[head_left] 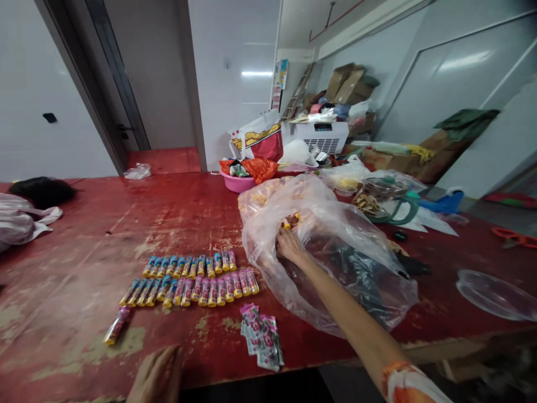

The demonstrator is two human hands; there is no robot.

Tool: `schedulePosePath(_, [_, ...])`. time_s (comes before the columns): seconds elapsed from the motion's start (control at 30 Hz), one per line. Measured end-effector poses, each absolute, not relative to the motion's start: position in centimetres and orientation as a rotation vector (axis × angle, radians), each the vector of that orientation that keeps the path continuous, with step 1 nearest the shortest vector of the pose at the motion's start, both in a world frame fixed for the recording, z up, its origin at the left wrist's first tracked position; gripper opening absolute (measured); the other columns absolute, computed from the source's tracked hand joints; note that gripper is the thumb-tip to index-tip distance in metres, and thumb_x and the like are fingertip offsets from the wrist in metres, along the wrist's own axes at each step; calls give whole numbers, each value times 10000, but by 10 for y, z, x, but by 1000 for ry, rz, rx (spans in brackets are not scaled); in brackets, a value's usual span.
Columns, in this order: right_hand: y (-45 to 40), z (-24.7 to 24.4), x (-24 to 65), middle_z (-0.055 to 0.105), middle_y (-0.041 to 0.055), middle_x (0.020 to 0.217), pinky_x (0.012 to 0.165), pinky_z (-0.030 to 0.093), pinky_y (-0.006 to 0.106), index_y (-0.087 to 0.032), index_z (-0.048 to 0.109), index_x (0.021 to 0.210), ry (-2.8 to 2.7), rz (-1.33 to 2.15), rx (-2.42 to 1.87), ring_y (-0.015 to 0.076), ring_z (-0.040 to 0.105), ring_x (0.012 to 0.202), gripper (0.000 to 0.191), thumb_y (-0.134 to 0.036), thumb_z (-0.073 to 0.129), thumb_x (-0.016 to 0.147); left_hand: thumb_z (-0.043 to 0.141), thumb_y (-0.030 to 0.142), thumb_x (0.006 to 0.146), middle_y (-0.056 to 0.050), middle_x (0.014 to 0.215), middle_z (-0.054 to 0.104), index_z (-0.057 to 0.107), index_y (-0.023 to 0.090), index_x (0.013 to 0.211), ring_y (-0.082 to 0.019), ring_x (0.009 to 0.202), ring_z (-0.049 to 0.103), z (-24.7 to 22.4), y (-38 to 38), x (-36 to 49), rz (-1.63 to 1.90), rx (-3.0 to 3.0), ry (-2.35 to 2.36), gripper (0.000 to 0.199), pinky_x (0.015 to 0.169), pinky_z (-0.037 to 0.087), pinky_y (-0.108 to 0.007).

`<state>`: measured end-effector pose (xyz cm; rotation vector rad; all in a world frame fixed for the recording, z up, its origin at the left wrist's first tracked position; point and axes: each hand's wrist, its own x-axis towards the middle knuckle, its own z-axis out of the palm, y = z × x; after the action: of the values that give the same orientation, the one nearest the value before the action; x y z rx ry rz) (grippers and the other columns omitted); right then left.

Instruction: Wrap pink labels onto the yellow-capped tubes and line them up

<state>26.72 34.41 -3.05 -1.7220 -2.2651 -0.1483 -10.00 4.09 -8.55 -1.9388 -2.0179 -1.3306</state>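
My right hand [289, 244] reaches inside a large clear plastic bag [268, 268], beside small yellow-ended pieces [289, 224]. Its fingertips are hidden among them, so I cannot tell whether it grips one. My left hand [154, 372] rests at the table's front edge, fingers loosely extended, with nothing visible in it. Beyond it lie two rows of small clear tubes, blue-topped ones [161, 266] and pink-topped ones [220, 290], all with yellow ends. One pink-topped tube [116, 326] lies apart, nearest my left hand. Printed sachets [264, 338] overlap in a pile between my hands.
On the red, worn table [104, 224], a pink basin [237, 182] and a printed carrier bag [260, 140] stand behind the plastic bag. To the right are a green-handled glass jug [386, 198], a clear lid [497, 294] and orange-handled scissors [514, 237]. White cloth [20, 221] lies left.
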Motion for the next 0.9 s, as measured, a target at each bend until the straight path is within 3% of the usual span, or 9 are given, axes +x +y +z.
schedulePosePath(0.1, [342, -29, 273, 468, 120, 1352, 964, 449, 462, -145, 535, 1236, -2258, -141, -1781, 268, 500, 1185, 329, -295, 564, 944, 587, 401, 858, -69, 826, 741, 731, 245, 870, -199, 766, 704, -82, 65, -36, -1317, -2133, -1985, 213, 692, 572, -248])
schedulePosePath(0.17, [345, -28, 276, 502, 113, 1313, 933, 476, 453, -149, 540, 1229, -2257, -113, -1804, 253, 540, 1131, 326, -300, 572, 942, 560, 411, 874, -90, 817, 735, 730, 210, 842, -202, 747, 700, -78, 82, 2, -1218, -2188, -1992, 266, 671, 567, -254])
schedulePosePath(0.27, [352, -30, 278, 562, 95, 1221, 889, 507, 430, -141, 570, 1174, -2239, -44, -1795, 227, 586, 1048, 292, -301, 595, 931, 661, 350, 810, -72, 815, 718, 735, 212, 902, -225, 759, 683, -73, 102, 38, -1034, -2271, -2045, 182, 656, 552, -284])
schedulePosePath(0.4, [352, -38, 280, 570, 89, 1216, 918, 496, 442, -143, 586, 1142, -2160, 42, -1702, 232, 571, 1090, 250, -287, 587, 938, 659, 248, 812, -46, 750, 694, 741, 229, 828, -229, 740, 665, -74, 109, 48, -951, -2282, -2084, 86, 652, 514, -300])
schedulePosePath(0.47, [346, -42, 279, 551, 96, 1250, 934, 487, 457, -146, 564, 1186, -2135, 100, -1623, 243, 558, 1117, 288, -279, 593, 933, 605, 219, 856, -32, 734, 693, 729, 227, 767, -196, 734, 661, -77, 107, 46, -936, -2298, -2095, 152, 694, 502, -279])
schedulePosePath(0.6, [329, -43, 276, 553, 96, 1256, 944, 479, 451, -152, 537, 1235, -2128, 278, -1415, 241, 561, 1116, 353, -248, 623, 907, 579, 322, 886, -76, 823, 693, 711, 185, 869, -229, 798, 653, -77, 103, 48, -891, -2236, -2177, 192, 726, 496, -316])
schedulePosePath(0.73, [314, -41, 273, 630, 59, 1117, 934, 475, 420, -136, 626, 1067, -2101, 453, -1225, 209, 589, 1058, 198, -193, 641, 878, 652, 317, 828, -109, 834, 687, 699, 144, 937, -289, 792, 656, -68, 108, 54, -811, -2138, -2257, 209, 638, 483, -349])
schedulePosePath(0.8, [310, -42, 272, 647, 53, 1061, 923, 474, 405, -129, 649, 962, -2040, 505, -1178, 201, 594, 1035, 119, -191, 649, 861, 625, 249, 842, -86, 779, 699, 710, 161, 858, -264, 725, 670, -67, 111, 53, -837, -2132, -2247, 123, 583, 468, -319])
schedulePosePath(0.9, [306, -43, 270, 660, 64, 1014, 906, 468, 379, -129, 658, 860, -1872, 541, -1164, 197, 599, 1004, 89, -213, 634, 842, 571, 260, 880, -70, 753, 730, 725, 173, 827, -224, 650, 685, -71, 113, 46, -960, -2139, -2177, 184, 554, 480, -295])
